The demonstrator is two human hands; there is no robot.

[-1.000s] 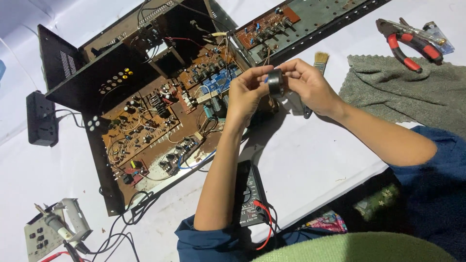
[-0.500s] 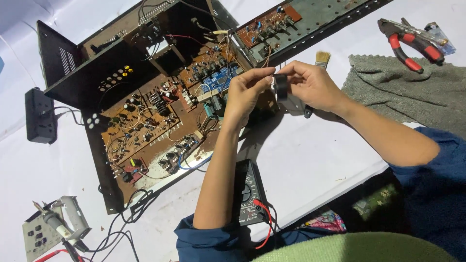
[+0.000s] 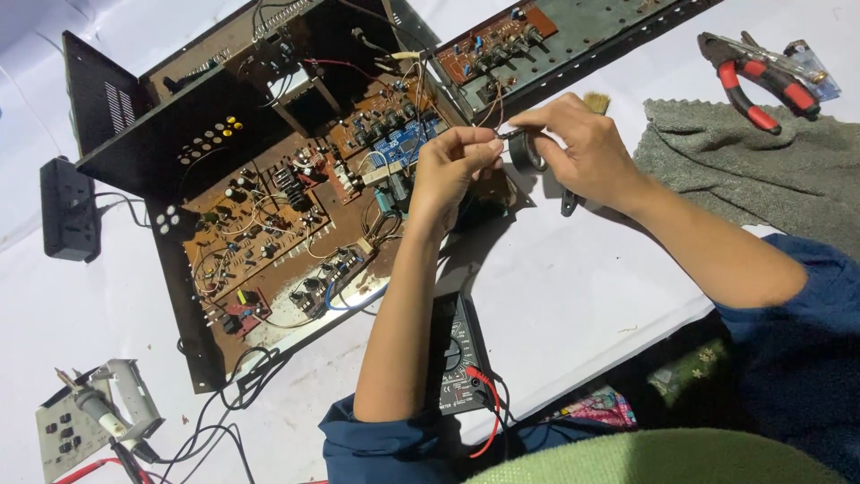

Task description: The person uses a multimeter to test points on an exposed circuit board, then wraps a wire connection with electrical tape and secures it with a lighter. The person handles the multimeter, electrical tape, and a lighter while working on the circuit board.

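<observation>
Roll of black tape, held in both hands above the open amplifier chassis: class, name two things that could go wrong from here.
1. The roll of black tape, pinched between left hand and right hand, could slip onto the exposed circuit board.
2. The left forearm lies over the multimeter; shifting might snag its red lead.

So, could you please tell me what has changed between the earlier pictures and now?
Very little. Both hands have kept the small black roll of tape over the edge of the open amplifier chassis; the left hand now pinches at its edge, while the right hand goes on holding it. The multimeter, pliers, grey cloth and soldering iron stand lie as before.
</observation>
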